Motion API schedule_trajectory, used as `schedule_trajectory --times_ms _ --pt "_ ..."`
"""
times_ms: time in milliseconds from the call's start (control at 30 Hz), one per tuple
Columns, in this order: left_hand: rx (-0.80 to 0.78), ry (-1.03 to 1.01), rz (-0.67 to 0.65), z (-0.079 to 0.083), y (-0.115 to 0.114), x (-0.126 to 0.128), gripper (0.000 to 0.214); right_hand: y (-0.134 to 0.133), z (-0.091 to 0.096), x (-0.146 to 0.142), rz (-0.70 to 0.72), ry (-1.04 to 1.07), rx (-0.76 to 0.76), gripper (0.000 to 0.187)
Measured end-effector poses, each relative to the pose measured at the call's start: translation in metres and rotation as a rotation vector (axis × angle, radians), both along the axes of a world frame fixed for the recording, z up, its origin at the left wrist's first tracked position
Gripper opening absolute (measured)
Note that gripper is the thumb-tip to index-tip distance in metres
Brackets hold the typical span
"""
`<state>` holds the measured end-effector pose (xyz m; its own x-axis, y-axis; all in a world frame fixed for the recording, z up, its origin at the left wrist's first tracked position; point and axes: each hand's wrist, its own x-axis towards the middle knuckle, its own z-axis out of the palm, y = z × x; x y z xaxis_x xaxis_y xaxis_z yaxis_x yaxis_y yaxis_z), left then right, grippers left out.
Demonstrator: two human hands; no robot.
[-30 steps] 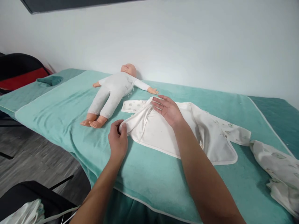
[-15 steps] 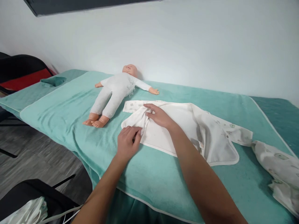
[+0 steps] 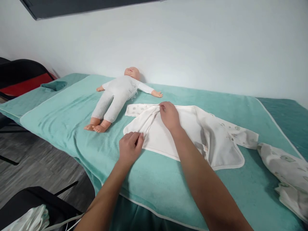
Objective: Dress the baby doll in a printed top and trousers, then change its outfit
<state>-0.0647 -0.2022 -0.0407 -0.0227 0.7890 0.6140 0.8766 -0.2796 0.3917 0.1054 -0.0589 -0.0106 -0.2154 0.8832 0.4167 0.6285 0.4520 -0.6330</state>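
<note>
A white baby shirt (image 3: 192, 123) with a small print on its sleeves lies spread open on the green cover, inside facing up. My left hand (image 3: 130, 146) is closed on the shirt's lower left front flap, thumb against the bent fingers. With fingers pinched together, my right hand (image 3: 169, 116) grips the shirt's edge near the base of the left sleeve. Folds run in the cloth between both hands. Behind and to the left, a baby doll (image 3: 117, 93) in a white body suit lies on its back, apart from my hands.
The green cover (image 3: 60, 115) drapes over the table, against a white wall. A bundled printed cloth (image 3: 286, 173) lies at the right edge. Lower left stands a black chair (image 3: 40, 199) with a crumpled cloth (image 3: 31, 218) and cables. Another chair (image 3: 26, 77), black and red, stands at far left.
My right hand has moved right and slightly up along the shirt and its fingers have closed on the edge. My left hand stays at the flap.
</note>
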Motion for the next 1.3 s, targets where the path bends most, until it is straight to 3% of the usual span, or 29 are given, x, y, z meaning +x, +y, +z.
schedule_trajectory --times_ms 100,433,600,800,1067,1300 --pt "-0.013 -0.019 0.01 -0.001 0.0 0.0 0.034 0.004 -0.001 0.007 -0.123 0.005 -0.033 0.029" --pt "-0.005 -0.016 0.013 -0.001 0.001 0.0 0.034 0.002 -0.007 0.003 0.071 -0.29 -0.102 0.045" --pt "0.069 0.028 -0.041 0.002 0.002 0.0 0.036 -0.004 -0.008 0.003 0.075 -0.326 -0.103 0.047" --pt "0.145 0.031 -0.053 0.002 -0.002 -0.001 0.037 -0.026 -0.009 0.014 -0.056 -0.389 -0.059 0.05" --pt "0.193 0.004 -0.029 -0.001 -0.004 -0.003 0.033 -0.042 -0.005 0.08 -0.306 -0.516 -0.221 0.07" --pt "0.171 0.019 -0.004 -0.004 -0.001 -0.005 0.034 -0.035 0.0 0.08 -0.493 -0.571 -0.341 0.078"
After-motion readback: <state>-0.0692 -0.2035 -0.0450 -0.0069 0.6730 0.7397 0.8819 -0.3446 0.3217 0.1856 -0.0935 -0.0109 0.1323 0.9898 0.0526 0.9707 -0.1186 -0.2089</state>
